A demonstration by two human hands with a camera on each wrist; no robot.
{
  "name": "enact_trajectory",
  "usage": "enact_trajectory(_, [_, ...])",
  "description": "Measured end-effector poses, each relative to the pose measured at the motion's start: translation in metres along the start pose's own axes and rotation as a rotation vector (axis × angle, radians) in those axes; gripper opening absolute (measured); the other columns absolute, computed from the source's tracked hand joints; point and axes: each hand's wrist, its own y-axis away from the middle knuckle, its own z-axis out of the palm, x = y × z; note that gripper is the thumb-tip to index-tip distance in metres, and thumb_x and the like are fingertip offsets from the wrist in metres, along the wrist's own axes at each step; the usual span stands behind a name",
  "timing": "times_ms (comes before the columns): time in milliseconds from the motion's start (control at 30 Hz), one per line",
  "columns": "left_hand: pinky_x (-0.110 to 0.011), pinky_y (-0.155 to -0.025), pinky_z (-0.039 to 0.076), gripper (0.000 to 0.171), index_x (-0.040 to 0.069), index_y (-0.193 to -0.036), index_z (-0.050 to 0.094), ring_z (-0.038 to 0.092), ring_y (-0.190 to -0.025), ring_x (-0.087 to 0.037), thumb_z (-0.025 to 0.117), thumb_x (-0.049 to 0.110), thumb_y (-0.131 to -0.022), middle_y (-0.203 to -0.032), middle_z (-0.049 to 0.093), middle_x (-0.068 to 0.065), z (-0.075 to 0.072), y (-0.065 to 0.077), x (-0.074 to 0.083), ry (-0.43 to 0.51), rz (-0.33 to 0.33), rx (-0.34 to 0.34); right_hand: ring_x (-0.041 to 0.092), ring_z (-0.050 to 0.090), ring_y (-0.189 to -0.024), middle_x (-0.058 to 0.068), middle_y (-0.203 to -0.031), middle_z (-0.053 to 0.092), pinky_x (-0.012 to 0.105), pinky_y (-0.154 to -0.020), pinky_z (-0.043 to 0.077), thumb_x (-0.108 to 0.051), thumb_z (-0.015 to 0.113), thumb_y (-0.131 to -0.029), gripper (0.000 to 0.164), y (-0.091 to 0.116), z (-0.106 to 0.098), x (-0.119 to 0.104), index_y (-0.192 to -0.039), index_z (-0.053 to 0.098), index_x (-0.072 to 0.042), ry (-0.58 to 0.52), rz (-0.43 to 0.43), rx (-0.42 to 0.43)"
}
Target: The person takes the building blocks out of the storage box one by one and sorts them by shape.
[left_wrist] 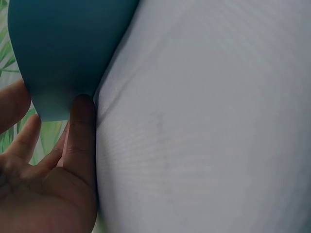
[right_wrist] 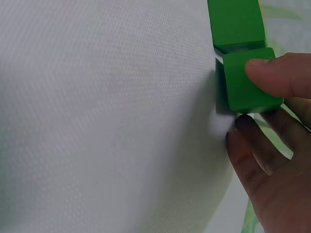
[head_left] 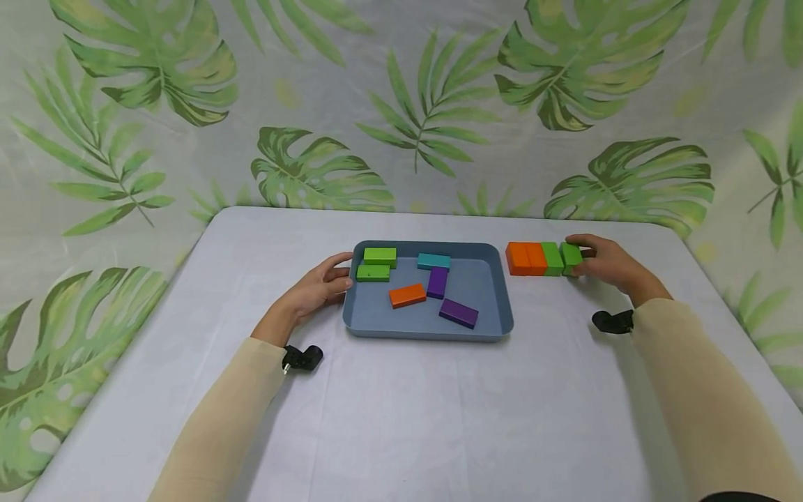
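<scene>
My left hand (head_left: 316, 286) rests against the left wall of a grey-blue tray (head_left: 426, 335), fingers fairly straight. In the left wrist view, its fingertips touch the tray's outer side (left_wrist: 68, 58). To the right of the tray, my right hand (head_left: 611, 265) pinches a green block (head_left: 571, 258) at the right end of a row. In the right wrist view, the thumb (right_wrist: 272, 75) lies on this block, with a slim gap between it and the neighbouring green block (right_wrist: 236, 24). Two orange blocks (head_left: 518, 259) form the row's left part.
Inside the tray lie two green blocks (head_left: 380, 255), a teal block (head_left: 433, 261), an orange block (head_left: 408, 296) and two purple blocks (head_left: 459, 314). A white cloth (head_left: 401, 418) covers the table. Behind it hangs a leaf-patterned curtain (head_left: 439, 188).
</scene>
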Motion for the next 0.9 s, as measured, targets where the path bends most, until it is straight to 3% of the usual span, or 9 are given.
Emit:
enact_trajectory(467, [-0.052, -0.120, 0.033, 0.066, 0.025, -0.159, 0.022, 0.038, -0.146, -0.035, 0.053, 0.009, -0.102, -0.162, 0.029, -0.018, 0.0015, -0.0012, 0.0013, -0.011, -0.011, 0.015, 0.051, 0.030, -0.141, 0.035, -0.156, 0.023, 0.061, -0.112, 0.034, -0.002, 0.060, -0.090, 0.078, -0.0019, 0.0055, -0.0001, -0.157, 0.020, 0.000, -0.034, 0.007, 0.002])
enact_trajectory(900, [-0.054, -0.120, 0.031, 0.067, 0.022, -0.160, 0.018, 0.036, -0.146, -0.038, 0.051, 0.010, -0.103, -0.163, 0.026, -0.019, 0.0011, 0.0003, 0.0009, 0.000, 0.003, -0.012, 0.051, 0.029, -0.142, 0.031, -0.159, 0.021, 0.065, -0.114, 0.030, -0.002, 0.061, -0.089, 0.079, -0.0024, 0.0061, 0.0014, -0.158, 0.022, -0.005, -0.015, -0.004, -0.013])
